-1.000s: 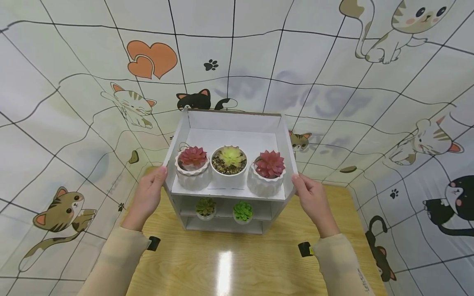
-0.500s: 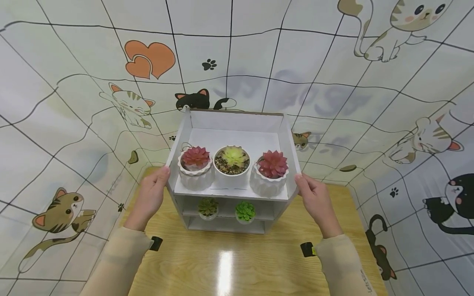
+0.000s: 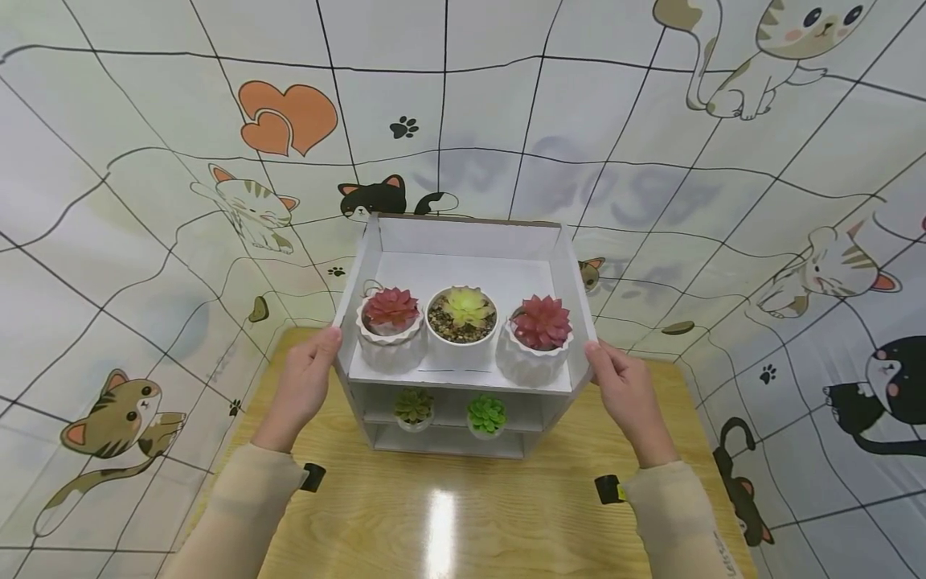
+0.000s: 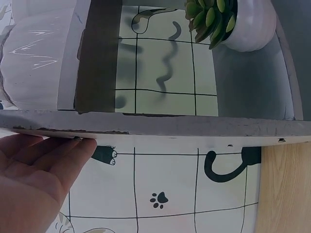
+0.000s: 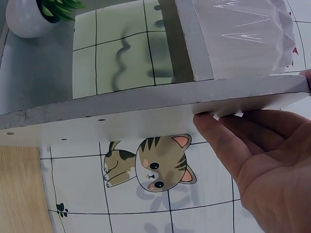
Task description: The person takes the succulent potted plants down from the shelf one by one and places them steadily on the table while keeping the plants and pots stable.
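Observation:
A white open shelf unit (image 3: 463, 241) is held between both hands in the head view. My left hand (image 3: 300, 390) grips its left side panel, thumb at the front edge, and my right hand (image 3: 631, 398) grips the right one likewise. In the wrist views the fingers lie against the outer faces of the panels. On the top level stand a red potted succulent (image 3: 391, 309), a yellow-green potted succulent (image 3: 467, 306) and another red potted succulent (image 3: 541, 323). Below sit a dark green small succulent (image 3: 413, 406) and a bright green one (image 3: 487, 412). Whether the base touches the table cannot be told.
The unit is over a wooden table (image 3: 362, 515) with a bright light reflection near its front. Behind and at both sides hang white gridded walls (image 3: 492, 104) printed with cartoon cats. A black band piece (image 3: 609, 489) shows at the right cuff, another at the left.
Both hands and the shelf unit have shifted a little to the right, with the succulents moving along in place. The grip looks the same, and the view has turned very slightly.

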The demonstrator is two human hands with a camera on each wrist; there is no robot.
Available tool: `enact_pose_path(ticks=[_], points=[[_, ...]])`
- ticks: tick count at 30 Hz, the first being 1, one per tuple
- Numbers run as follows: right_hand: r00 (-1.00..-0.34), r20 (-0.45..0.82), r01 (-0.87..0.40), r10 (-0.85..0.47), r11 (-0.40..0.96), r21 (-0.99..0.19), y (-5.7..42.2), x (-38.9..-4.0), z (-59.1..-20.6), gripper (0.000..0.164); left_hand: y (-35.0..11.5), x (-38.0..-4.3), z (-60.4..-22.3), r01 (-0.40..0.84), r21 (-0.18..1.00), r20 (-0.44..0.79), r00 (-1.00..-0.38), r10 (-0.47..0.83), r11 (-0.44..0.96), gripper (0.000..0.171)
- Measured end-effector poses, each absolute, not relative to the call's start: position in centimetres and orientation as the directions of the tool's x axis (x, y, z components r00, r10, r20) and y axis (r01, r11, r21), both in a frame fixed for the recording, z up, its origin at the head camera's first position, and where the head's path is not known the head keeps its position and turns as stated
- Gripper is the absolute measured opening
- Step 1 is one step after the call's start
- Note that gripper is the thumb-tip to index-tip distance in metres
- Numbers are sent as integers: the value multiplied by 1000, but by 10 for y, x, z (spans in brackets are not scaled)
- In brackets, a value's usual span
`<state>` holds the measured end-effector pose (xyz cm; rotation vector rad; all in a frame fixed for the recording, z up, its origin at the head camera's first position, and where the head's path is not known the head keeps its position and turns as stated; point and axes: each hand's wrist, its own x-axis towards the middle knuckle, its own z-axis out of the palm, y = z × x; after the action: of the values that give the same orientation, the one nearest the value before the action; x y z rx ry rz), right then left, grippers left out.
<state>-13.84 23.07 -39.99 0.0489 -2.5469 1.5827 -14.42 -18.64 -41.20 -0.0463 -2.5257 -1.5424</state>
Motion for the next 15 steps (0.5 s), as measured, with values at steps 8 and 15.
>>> enact_pose_path(ticks=[8,15], points=[[-988,143,-98,64,454,-886,239,-137,-404,49,-179,-147,-414,121,884,162,-985,-52,451,51],[-986,152,-106,64,463,-880,246,-135,-405,50,-172,-147,-414,124,880,166,-985,-52,458,49]])
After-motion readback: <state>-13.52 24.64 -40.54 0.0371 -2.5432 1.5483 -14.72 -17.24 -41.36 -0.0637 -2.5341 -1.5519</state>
